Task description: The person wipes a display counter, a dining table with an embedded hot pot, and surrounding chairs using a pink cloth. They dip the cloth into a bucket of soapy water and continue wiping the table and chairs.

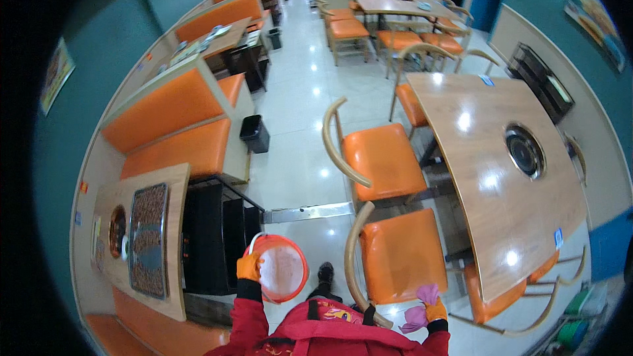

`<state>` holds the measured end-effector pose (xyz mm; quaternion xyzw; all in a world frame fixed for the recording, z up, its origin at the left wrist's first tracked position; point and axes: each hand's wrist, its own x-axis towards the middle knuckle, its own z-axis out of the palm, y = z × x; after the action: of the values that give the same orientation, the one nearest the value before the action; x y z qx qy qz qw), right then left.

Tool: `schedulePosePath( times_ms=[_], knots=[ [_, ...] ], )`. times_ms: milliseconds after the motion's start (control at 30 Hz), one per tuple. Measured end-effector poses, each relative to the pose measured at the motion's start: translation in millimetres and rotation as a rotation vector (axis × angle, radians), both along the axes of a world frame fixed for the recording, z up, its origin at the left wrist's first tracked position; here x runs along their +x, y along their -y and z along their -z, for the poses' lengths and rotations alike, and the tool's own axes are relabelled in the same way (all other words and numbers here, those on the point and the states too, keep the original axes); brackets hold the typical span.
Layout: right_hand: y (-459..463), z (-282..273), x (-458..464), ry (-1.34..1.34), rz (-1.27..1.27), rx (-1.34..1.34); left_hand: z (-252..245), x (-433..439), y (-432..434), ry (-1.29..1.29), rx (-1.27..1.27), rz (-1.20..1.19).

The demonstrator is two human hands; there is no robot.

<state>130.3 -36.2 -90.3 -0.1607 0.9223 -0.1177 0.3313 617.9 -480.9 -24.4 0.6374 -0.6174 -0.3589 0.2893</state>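
My left hand (249, 266), in an orange glove, grips the near left rim of a red plastic bucket (302, 277), whose white handle rests by the glove. Whitish, cloudy contents show inside the bucket. In my right hand (436, 310), also orange-gloved, is a bunched pink cloth (414, 319); part of it sticks up by the front corner of an orange chair seat (403, 257). The chair's curved wooden backrest (352, 252) stands between my two hands. A wooden table (499, 198) with a round built-in burner (525, 151) lies to the right.
A booth table (174, 257) with a dark speckled tray (148, 242) is at left, beside a black shelf unit (210, 242). Ahead, a tiled aisle (301, 158) runs between orange booth benches (168, 109) and more chairs (385, 158). A black bin (255, 133) stands by the bench.
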Motion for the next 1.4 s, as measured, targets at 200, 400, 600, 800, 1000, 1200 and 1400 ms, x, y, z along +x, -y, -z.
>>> schedulePosePath(
  times_ms=[200,400,600,800,1000,1200,1400],
  knots=[
    [82,-20,-43,-0.055,0.375,-0.576,-57,-55,84,-0.427,0.491,-0.294],
    [195,-50,-87,-0.146,0.472,-0.596,-53,-69,188,-0.467,0.599,-0.193],
    [312,-94,-105,-0.153,0.474,-0.78,-58,-78,304,-0.372,0.565,-0.098],
    [429,-85,-134,-0.153,0.482,-0.652,-49,-76,419,-0.456,0.655,-0.254],
    [610,-41,-201,0.159,0.755,-0.97,-45,-68,535,-0.495,0.628,-0.388],
    [847,-67,-268,0.346,0.56,-1.224,-42,-52,619,-0.446,0.622,-0.625],
    [1075,-90,-311,0.46,0.45,-1.188,-5,-46,723,-0.446,0.633,-0.698]
  ],
)
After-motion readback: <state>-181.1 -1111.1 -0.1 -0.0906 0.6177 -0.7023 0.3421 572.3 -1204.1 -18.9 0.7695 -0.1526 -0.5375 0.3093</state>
